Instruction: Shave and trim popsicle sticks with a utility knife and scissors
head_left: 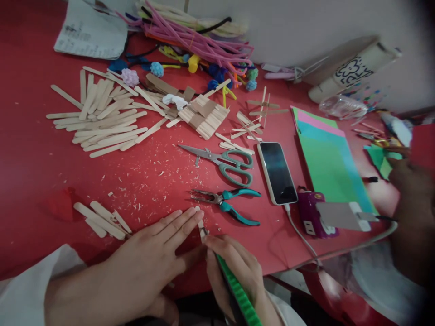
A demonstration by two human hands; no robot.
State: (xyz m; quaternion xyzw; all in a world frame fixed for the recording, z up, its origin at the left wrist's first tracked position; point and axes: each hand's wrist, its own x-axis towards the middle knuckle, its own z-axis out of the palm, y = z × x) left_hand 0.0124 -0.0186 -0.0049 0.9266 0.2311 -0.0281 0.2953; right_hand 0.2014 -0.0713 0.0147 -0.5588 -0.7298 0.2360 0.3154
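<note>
My left hand [149,253] lies flat on the red table [34,167], fingers stretched out and pressing down a wooden craft stick [200,222]. My right hand [234,267] is closed around a green-handled utility knife [238,292], whose blade tip meets the stick just beside my left fingertips. Wood shavings are scattered on the table ahead of both hands.
Teal pliers [226,203], grey-green scissors [224,163] and a phone [277,172] on a cable lie just ahead. Craft sticks [102,120] are heaped far left, a few [102,219] near my left hand. Pipe cleaners [200,38], coloured paper [326,158]; another person's hand [411,190] right.
</note>
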